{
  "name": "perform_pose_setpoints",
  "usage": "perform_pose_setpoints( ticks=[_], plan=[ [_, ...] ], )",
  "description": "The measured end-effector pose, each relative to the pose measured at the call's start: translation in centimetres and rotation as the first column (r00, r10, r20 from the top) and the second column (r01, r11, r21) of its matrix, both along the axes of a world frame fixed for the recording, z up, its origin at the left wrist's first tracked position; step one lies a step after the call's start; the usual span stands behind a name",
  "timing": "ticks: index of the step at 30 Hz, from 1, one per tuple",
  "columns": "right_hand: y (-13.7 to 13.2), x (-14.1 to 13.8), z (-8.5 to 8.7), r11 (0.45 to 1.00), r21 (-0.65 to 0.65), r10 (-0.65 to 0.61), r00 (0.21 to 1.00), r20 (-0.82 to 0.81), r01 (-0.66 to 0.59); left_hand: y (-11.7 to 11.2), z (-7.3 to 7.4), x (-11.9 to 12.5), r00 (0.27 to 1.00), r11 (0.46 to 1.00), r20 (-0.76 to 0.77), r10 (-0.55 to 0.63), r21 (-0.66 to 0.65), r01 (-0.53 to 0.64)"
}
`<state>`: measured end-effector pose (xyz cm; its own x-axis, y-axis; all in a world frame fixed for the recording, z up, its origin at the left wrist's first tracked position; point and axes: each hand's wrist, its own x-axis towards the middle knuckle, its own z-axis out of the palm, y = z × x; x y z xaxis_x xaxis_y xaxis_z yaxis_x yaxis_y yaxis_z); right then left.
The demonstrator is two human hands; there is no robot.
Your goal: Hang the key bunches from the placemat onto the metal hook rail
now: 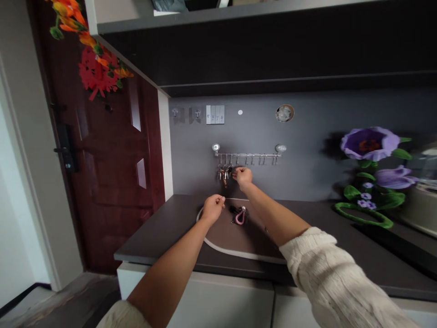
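Note:
My right hand (243, 176) reaches up to the wall, its fingertips pinched together beside several bunches of keys (225, 173). The keys hang from the left hooks of a clear hook rail (247, 155). Whatever lies between those fingertips is too small and dark to name. Lower and to the left, my left hand (213, 207) hovers over the mat with thumb and fingers closed; I cannot make out anything in them. A pink loop keyring with dark pieces (241, 216) lies on the brown mat (225, 237) between my forearms.
A dark shelf (259, 50) overhangs the counter (153, 232). Purple artificial flowers (370, 143) stand at the right, near a pale container (423, 205). At the left are a dark red door (112, 182) and orange flowers (70, 20). Small clear hooks (196, 114) stick to the wall.

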<state>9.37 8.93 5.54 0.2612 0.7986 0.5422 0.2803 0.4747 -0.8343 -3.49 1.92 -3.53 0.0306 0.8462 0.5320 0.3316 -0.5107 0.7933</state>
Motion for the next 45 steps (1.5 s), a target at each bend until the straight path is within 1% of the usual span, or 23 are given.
perform_pose_setpoints(
  ticks=[2, 3, 5, 7, 10, 13, 15, 17, 19, 21, 24, 27, 29, 33, 39, 42, 45],
  plan=[
    [-1.2, -0.1, -0.2, 0.996, -0.086, -0.038, 0.983, -0.178, 0.023, -0.1, 0.0, 0.0, 0.999, 1.000, 0.023, -0.024, -0.017, 0.024],
    [-1.9, 0.0, -0.4, 0.993, -0.117, -0.035, 0.973, -0.228, 0.008, -0.1, 0.0, 0.0, 0.999, 0.999, 0.040, -0.032, -0.031, 0.033],
    [-3.3, 0.1, -1.0, 0.987, -0.148, 0.027, 0.973, -0.231, -0.063, -0.1, 0.0, 0.1, 0.996, 0.997, 0.087, -0.037, -0.071, 0.043],
    [-4.5, 0.5, -2.0, 0.976, -0.186, 0.077, 0.979, -0.190, -0.113, -0.1, -0.1, 0.2, 0.990, 0.993, 0.139, -0.020, -0.114, 0.036],
    [-5.8, 1.3, -4.0, 0.965, -0.234, 0.110, 0.992, -0.053, -0.120, 0.0, 0.0, 0.5, 0.982, 0.980, 0.179, 0.057, -0.200, -0.020],
    [-6.6, 1.9, -5.7, 0.967, -0.249, 0.090, 0.983, 0.160, -0.048, 0.2, 0.5, 0.9, 0.974, 0.944, 0.156, 0.163, -0.312, -0.108],
    [-7.1, 2.2, -6.4, 0.971, -0.238, 0.077, 0.946, 0.314, 0.000, 0.2, 0.8, 1.4, 0.969, 0.922, 0.135, 0.205, -0.360, -0.145],
    [-7.5, 2.4, -6.6, 0.973, -0.227, 0.072, 0.891, 0.449, 0.036, 0.3, 0.9, 1.9, 0.965, 0.912, 0.145, 0.218, -0.382, -0.149],
    [-7.8, 2.5, -6.6, 0.971, -0.230, 0.081, 0.824, 0.560, 0.061, 0.3, 0.7, 2.3, 0.963, 0.924, 0.170, 0.210, -0.355, -0.138],
    [-8.1, 2.6, -6.6, 0.968, -0.237, 0.099, 0.751, 0.652, 0.079, 0.4, 0.4, 2.4, 0.965, 0.945, 0.181, 0.191, -0.299, -0.132],
    [-8.2, 2.7, -6.4, 0.967, -0.231, 0.109, 0.652, 0.750, 0.105, 0.5, 0.0, 2.4, 0.975, 0.965, 0.167, 0.149, -0.239, -0.106],
    [-8.2, 2.8, -6.4, 0.969, -0.218, 0.109, 0.590, 0.800, 0.116, 0.6, -0.1, 2.2, 0.982, 0.971, 0.158, 0.104, -0.230, -0.066],
    [-8.0, 2.9, -6.5, 0.969, -0.217, 0.114, 0.569, 0.815, 0.117, 0.6, 0.0, 2.1, 0.983, 0.971, 0.162, 0.088, -0.233, -0.049],
    [-7.7, 3.0, -6.7, 0.967, -0.231, 0.132, 0.574, 0.808, 0.103, 0.5, 0.1, 2.0, 0.982, 0.973, 0.175, 0.067, -0.229, -0.025],
    [-7.1, 3.3, -7.1, 0.977, -0.211, 0.164, 0.666, 0.728, -0.009, 0.5, 0.1, 2.0, 0.980, 0.976, 0.195, 0.044, -0.218, 0.000],
    [-7.0, 3.4, -7.0, 0.978, -0.200, 0.182, 0.714, 0.676, -0.060, 0.5, 0.1, 2.0, 0.984, 0.984, 0.175, 0.033, -0.178, -0.002],
    [-7.0, 3.5, -6.9, 0.979, -0.173, 0.192, 0.739, 0.646, -0.104, 0.5, 0.2, 1.9, 0.991, 0.992, 0.132, 0.024, -0.122, -0.008]
  ],
)
